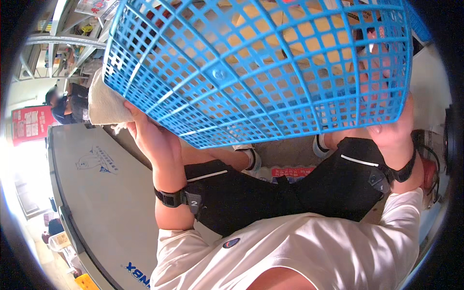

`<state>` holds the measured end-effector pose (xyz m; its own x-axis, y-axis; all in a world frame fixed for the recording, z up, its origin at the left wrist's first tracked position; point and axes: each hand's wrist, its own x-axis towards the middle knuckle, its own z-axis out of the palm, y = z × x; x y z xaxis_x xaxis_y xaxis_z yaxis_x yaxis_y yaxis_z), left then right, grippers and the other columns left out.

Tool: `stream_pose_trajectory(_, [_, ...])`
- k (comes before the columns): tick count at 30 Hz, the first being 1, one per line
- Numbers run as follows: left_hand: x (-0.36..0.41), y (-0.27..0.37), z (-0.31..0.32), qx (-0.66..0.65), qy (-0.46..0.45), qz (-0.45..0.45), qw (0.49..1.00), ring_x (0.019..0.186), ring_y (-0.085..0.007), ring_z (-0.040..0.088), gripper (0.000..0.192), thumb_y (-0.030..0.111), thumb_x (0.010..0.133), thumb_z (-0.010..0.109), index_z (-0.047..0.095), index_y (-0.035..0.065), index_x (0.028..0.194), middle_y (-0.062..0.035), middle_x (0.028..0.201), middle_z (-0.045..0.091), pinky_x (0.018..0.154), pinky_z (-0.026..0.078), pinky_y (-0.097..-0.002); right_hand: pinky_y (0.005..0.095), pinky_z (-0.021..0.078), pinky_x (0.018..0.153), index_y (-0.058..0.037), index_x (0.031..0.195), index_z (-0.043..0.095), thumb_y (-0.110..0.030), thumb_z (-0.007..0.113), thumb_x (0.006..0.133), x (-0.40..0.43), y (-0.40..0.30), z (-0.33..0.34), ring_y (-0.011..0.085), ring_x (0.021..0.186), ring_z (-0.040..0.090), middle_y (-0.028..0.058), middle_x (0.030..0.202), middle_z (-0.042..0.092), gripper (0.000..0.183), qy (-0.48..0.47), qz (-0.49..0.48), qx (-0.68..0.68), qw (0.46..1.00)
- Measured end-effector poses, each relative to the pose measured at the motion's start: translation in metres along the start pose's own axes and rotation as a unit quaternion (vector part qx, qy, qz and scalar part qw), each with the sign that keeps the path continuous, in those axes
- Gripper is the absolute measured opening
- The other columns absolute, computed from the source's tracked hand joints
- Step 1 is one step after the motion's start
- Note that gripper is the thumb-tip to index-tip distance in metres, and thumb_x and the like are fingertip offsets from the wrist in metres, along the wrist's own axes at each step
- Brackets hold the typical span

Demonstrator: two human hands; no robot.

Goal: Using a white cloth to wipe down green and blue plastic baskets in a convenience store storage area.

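Observation:
A blue plastic mesh basket [250, 85] is held up tilted, its latticed underside and one side facing me. My right hand [395, 112] grips its right end, the fingers partly visible through the lattice. At the lower left edge of the basket, my left hand [148, 136] holds a beige ribbed cloth [108, 99] between thumb and fingers. The cloth lies against the basket's left side, and some of the left fingers are hidden. Both wrists wear black straps.
A large white chest freezer [108, 203] stands on my left. Metal shelving [69, 41] with goods rises behind it. A seated person [67, 103] is near a red sign [30, 125]; another person [54, 228] is beyond the freezer. Yellowish-brown surfaces show through the mesh.

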<state>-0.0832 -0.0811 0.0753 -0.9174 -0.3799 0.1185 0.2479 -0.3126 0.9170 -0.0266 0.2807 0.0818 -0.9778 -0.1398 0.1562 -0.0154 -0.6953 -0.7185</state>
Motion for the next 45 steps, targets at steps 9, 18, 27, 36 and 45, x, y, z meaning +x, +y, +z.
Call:
stream_pose_trajectory(9, [-0.001,-0.005,-0.005,0.090,-0.010,0.056,0.994,0.099,-0.0145,0.058,0.031,0.023,0.097,0.056,0.053,-0.0038,0.112,-0.0090,0.112,0.061,0.086,0.047,-0.0278,0.0299,0.0498,0.036,-0.0089,0.114,0.055,-0.044,0.031,0.101,0.001,-0.001,0.010,0.0197,0.052,0.061,0.0102,0.092,0.063,0.045,0.052,0.087,0.099,0.990])
stream_pose_trajectory(18, [0.006,0.003,-0.012,0.098,0.032,0.112,0.988,0.092,-0.0123,0.060,0.026,0.020,0.097,0.056,0.058,-0.0039,0.106,-0.0073,0.104,0.064,0.082,0.046,-0.0257,0.0361,0.0553,0.076,-0.0064,0.142,0.037,0.001,0.060,0.084,-0.021,0.007,-0.009,0.0273,0.107,0.061,0.0203,0.134,0.048,0.063,-0.022,0.037,-0.605,0.795])
stream_pose_trajectory(27, [0.003,0.000,-0.014,0.217,0.008,0.092,0.972,0.079,-0.0077,0.056,0.026,0.019,0.093,0.063,0.063,-0.0068,0.097,-0.0047,0.091,0.064,0.071,0.045,-0.0210,0.0301,0.0512,0.064,-0.0058,0.113,0.055,-0.032,0.055,0.091,-0.002,-0.001,0.015,0.0195,0.074,0.060,0.0089,0.090,0.057,0.033,-0.009,0.033,-0.189,0.981])
stream_pose_trajectory(36, [-0.009,0.005,-0.010,0.383,-0.125,-0.070,0.912,0.082,-0.0072,0.057,0.023,0.016,0.091,0.065,0.064,-0.0029,0.104,-0.0021,0.094,0.065,0.070,0.046,-0.0221,0.0233,0.0484,0.054,-0.0086,0.109,0.059,-0.042,0.040,0.100,0.006,0.003,0.014,0.0105,0.063,0.059,0.0001,0.081,0.063,0.039,0.084,-0.036,-0.067,0.994])
stream_pose_trajectory(45, [0.003,0.015,0.006,0.056,-0.045,-0.047,0.996,0.092,-0.0251,0.065,0.041,0.022,0.095,0.058,0.048,-0.0038,0.125,-0.0148,0.111,0.062,0.080,0.055,-0.0366,0.0268,0.0548,0.066,-0.0044,0.115,0.058,-0.037,0.052,0.097,0.006,0.007,0.003,0.0122,0.077,0.066,0.0050,0.097,0.068,0.037,0.145,0.046,-0.041,0.987])
